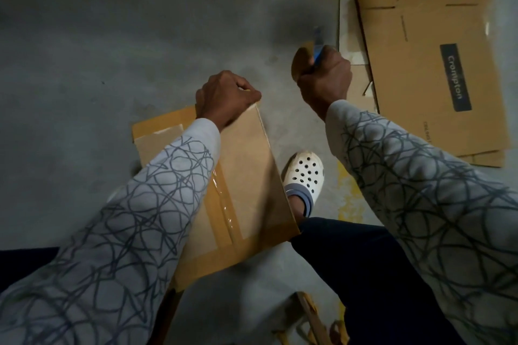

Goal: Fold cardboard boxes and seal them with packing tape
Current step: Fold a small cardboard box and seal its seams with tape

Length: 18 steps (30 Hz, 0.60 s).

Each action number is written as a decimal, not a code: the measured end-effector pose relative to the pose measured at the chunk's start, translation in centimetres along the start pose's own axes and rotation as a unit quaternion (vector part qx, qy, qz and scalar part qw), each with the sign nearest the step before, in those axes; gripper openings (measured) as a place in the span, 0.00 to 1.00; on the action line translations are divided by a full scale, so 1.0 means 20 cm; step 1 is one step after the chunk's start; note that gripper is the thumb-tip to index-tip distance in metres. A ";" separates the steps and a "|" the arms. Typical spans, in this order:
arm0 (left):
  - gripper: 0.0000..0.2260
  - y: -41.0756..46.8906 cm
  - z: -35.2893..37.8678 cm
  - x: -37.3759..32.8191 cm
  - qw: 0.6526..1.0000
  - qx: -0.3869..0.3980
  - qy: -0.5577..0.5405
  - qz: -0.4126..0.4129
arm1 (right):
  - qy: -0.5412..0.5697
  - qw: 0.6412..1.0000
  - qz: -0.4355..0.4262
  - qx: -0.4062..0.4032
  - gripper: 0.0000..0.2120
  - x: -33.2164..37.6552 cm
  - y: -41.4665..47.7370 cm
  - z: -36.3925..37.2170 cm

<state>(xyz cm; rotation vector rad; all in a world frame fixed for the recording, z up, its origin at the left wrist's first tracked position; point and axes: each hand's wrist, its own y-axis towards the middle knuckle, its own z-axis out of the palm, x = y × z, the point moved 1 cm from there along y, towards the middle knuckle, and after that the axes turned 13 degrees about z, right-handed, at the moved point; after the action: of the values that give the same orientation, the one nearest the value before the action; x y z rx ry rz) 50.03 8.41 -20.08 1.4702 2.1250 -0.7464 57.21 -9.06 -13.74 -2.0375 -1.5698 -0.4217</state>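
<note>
View from the head, looking down at a grey concrete floor (112,36). A closed cardboard box (249,159) stands on the floor in the middle of the view, between the person's legs, with its long side running away from the person. A strip of clear tape (222,202) runs along the box's top, and bands of brown tape (157,123) cover its far left corner and its near edge. The left hand (227,95) rests at the far end of the box, its fingers curled over the far right corner and gripping the box there. The right hand (325,78) is clenched around a tape dispenser (307,56), which has a blue handle and a brown roll; the dispenser is blurred and is held to the right of the box, apart from it. Both arms wear pale sleeves (420,190) with a dark looping line pattern. A white perforated clog (304,173) stands on the floor just beside the box's right side, below dark trousers (364,274). At the upper right lies a stack of flattened cardboard (414,22), whose top sheet bears a dark label (455,77) reading "Crompton". A yellow mark (347,190) shows on the floor near the clog.
</note>
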 end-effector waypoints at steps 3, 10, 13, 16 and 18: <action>0.16 0.03 0.02 -0.04 0.999 0.026 0.021 -0.042 | -0.010 1.000 0.007 -0.010 0.14 -0.02 0.04 -0.05; 0.13 0.02 0.08 -0.19 0.983 0.078 0.155 -0.064 | -0.016 0.998 0.011 0.064 0.16 -0.05 0.01 -0.07; 0.16 0.01 0.11 -0.24 0.971 0.087 0.216 -0.059 | 0.067 0.987 0.077 0.123 0.19 -0.01 -0.01 -0.05; 0.18 0.04 0.07 -0.21 0.984 0.119 0.108 -0.075 | 0.189 0.950 0.149 0.197 0.17 0.04 -0.04 -0.09; 0.20 0.07 -0.05 -0.19 0.970 0.114 -0.184 -0.112 | 0.263 0.919 0.183 0.232 0.13 0.08 -0.06 -0.14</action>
<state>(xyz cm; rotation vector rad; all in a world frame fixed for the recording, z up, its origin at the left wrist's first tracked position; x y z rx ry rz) 52.55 6.78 -17.11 1.0964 1.9808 -1.2764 56.63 -9.19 -10.26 -1.6156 -0.8409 -0.3672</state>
